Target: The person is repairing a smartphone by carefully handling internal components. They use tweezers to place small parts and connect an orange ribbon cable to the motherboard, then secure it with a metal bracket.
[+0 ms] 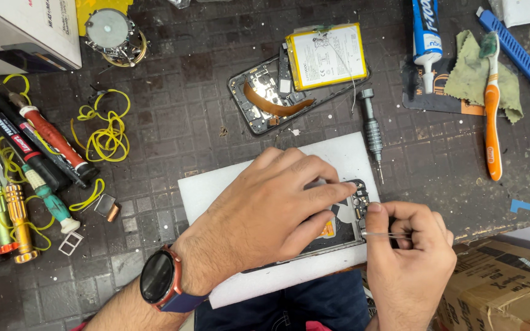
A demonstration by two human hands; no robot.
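The right hand [409, 260] pinches thin tweezers [380, 233] at the small, probably fragile circuit board [359, 197], at 3 o'clock of the opened phone [332, 230], which the left hand [265, 211] presses flat on the white pad [216, 187].

A dark, gridded mat [173, 116], scuffed and flecked with white, is covering my work surface [522, 190], while a brown cardboard box [504, 294] is sitting below its edge under even light.

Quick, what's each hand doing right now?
Left hand: pressing down on the opened phone, not gripping.
Right hand: closed, pinching tweezers.
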